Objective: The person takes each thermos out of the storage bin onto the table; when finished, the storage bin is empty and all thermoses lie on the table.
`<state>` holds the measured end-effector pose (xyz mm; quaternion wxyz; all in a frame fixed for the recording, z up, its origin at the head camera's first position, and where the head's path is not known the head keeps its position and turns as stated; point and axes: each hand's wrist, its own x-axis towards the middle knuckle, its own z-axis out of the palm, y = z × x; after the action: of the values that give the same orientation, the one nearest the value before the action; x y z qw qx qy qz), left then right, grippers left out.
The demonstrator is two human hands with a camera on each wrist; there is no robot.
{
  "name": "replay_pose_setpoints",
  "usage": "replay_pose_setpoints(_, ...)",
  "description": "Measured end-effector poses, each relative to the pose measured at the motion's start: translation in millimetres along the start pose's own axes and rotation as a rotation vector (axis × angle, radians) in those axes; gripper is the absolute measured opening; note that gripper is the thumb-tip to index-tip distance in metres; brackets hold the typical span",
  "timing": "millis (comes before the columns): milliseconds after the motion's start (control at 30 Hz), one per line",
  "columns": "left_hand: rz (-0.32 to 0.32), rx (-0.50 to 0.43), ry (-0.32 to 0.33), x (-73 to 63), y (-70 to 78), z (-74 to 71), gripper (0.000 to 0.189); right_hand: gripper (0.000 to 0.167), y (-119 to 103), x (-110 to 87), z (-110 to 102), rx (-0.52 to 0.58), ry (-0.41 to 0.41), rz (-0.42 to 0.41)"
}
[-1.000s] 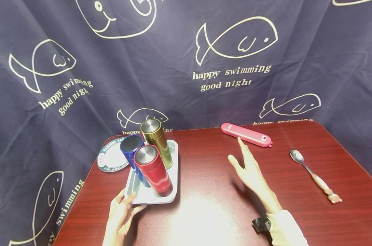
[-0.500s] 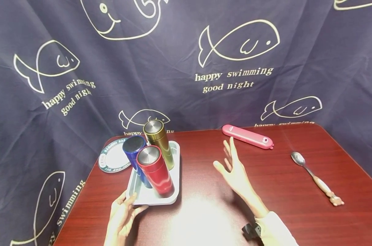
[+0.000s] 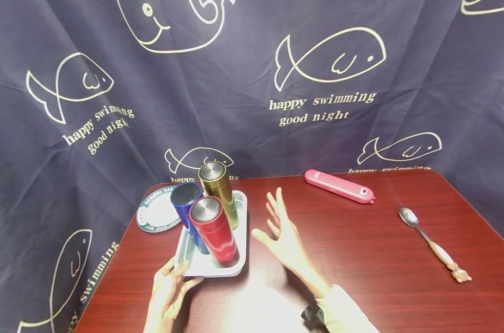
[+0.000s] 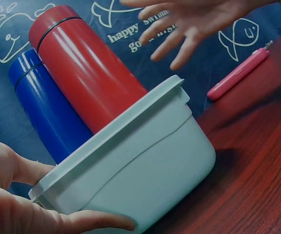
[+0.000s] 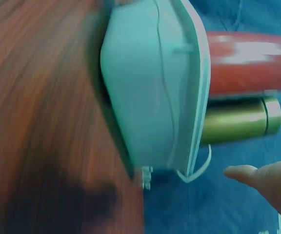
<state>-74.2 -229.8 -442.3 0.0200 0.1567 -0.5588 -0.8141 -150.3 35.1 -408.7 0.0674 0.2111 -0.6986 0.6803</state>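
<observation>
My left hand [image 3: 166, 291] grips the near left corner of a pale green plastic bin [image 3: 244, 231], thumb over the rim and fingers against the outer wall. Three thermos flasks stand in the bin: a red one [image 3: 216, 236] in front, a blue one [image 3: 186, 210] to its left and a gold one [image 3: 221, 192] behind. Spread and holding nothing, my right hand [image 3: 287, 240] hovers just right of the bin. In the left wrist view, the bin wall [image 4: 155, 161] hides the lower parts of the red and blue flasks.
A round plate [image 3: 160, 210] with a patterned rim lies at the back left, partly behind the flasks. Toward the back right is a pink case [image 3: 339, 186]. A spoon [image 3: 435, 245] with an animal-shaped handle end lies on the right of the red-brown table [image 3: 360, 286].
My right hand has moved left across the table, from below the pink case to beside the bin. My left hand keeps its grip on the bin. The head view has shifted slightly.
</observation>
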Motion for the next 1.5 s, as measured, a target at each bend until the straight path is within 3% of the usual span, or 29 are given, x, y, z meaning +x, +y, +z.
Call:
replay_pose_setpoints(333,0.005,0.003,-0.011,0.1,-2.3,2.0,0.031,0.108,0,-1.9,51,0.106,-0.054,-0.041)
replay_pose_setpoints(533,0.0,0.018,0.005,-0.4,-1.9,0.7,0.04,0.098,3,1.2,73,0.054,-0.037,-0.071)
replay_pose_setpoints(700,0.002,0.017,0.01,0.6,-3.1,-0.4,0.042,0.097,9,-0.3,84,-0.079,-0.003,-0.108)
replay_pose_setpoints(800,0.013,0.005,-0.014,1.1,-4.3,-3.2,0.03,0.097,11,-1.7,87,-0.138,0.032,-0.155)
replay_pose_setpoints(933,0.022,-0.013,-0.052,1.4,-4.9,-6.0,0.021,0.094,13,-1.8,89,-0.13,0.063,-0.2)
replay_pose_setpoints(1100,-0.002,0.004,-0.01,-0.1,-5.7,-4.4,0.032,0.092,7,-1.9,89,-0.118,0.069,-0.216)
replay_pose_setpoints(1200,-0.002,0.016,0.017,0.1,-5.3,-2.2,0.041,0.093,-7,0.0,87,-0.088,0.078,-0.213)
replay_pose_setpoints(1500,0.008,-0.011,0.039,0.9,-2.6,1.7,0.04,0.094,-57,13.3,65,0.056,0.162,-0.247)
